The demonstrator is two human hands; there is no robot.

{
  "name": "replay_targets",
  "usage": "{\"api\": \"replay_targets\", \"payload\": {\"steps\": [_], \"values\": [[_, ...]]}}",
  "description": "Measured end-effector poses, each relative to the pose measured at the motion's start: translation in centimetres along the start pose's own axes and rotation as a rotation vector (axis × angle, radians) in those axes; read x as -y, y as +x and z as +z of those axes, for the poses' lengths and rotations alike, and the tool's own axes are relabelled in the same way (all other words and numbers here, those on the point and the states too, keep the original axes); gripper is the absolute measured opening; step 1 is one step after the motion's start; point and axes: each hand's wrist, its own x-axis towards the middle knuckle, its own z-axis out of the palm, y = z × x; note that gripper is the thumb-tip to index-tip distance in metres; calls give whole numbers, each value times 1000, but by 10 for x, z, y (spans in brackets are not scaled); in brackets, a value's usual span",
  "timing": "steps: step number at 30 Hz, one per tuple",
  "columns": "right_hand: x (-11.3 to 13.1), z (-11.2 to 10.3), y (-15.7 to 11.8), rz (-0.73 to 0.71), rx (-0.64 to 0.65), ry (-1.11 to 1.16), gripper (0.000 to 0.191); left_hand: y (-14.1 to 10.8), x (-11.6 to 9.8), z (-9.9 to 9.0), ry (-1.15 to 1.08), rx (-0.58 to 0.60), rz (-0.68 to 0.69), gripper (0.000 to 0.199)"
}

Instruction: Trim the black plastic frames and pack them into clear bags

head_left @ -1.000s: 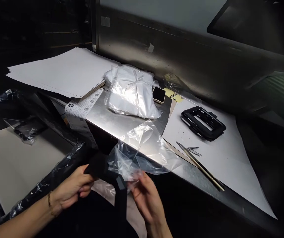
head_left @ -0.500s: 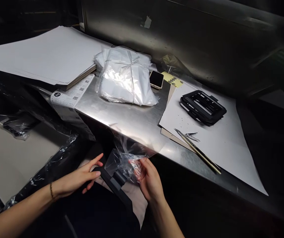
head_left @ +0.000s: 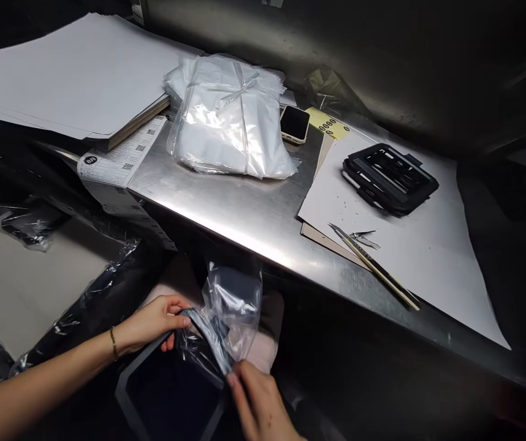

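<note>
I'm pinching the black frame (head_left: pixel 143 360) with the left hand (head_left: pixel 150 324), the right hand (head_left: pixel 258 404) gathering the clear bag (head_left: pixel 238 300) against it.

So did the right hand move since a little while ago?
Yes, the right hand has moved down, farther from the steel table's front edge.

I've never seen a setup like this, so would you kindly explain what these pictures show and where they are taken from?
These come from one camera worn on a person's head, looking forward and down, so the two bare hands are the wearer's own. The left hand and right hand hold a black frame, with a clear plastic bag bunched over one side of it. On the steel table lie a tied bundle wrapped in clear plastic and a phone. A second black frame sits on a white sheet.
</note>
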Motion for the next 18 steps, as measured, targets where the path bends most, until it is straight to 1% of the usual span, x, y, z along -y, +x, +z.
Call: {"api": "replay_targets", "payload": {"steps": [2, 4, 5, 6, 7, 9, 10, 12, 14, 16, 18], "values": [[6, 16, -1, -16, 11, -16, 10, 2, -1, 3, 7, -17, -7, 30], [11, 30, 17, -50, 22, -3, 17, 7, -1, 5, 17, -19, -6, 50], [13, 35, 29, -75, 33, 9, 21, 9, -1, 6, 27, -14, -3, 55], [14, 39, 42, -107, 54, 23, 24, 12, 0, 7, 40, -5, -2, 56], [16, 42, 53, -144, 87, 37, 25, 14, 2, 7, 59, 6, -4, 51], [17, 45, 65, -217, 175, 57, 22, 17, 7, 6, 107, 18, -13, 31], [17, 46, 66, -242, 211, 56, 19, 17, 11, 5, 132, 15, -22, 24], [13, 46, 58, -249, 230, 22, 17, 16, 19, 1, 188, -1, -52, 36], [4, 47, 44, -202, 177, -57, 18, 14, 28, -3, 260, -15, -94, 46], [-5, 49, 31, -139, 109, -154, 21, 11, 34, -6, 369, -24, -129, 47], [-13, 52, 21, -99, 78, -229, 23, 6, 36, -8, 510, -58, -132, 48]]}}
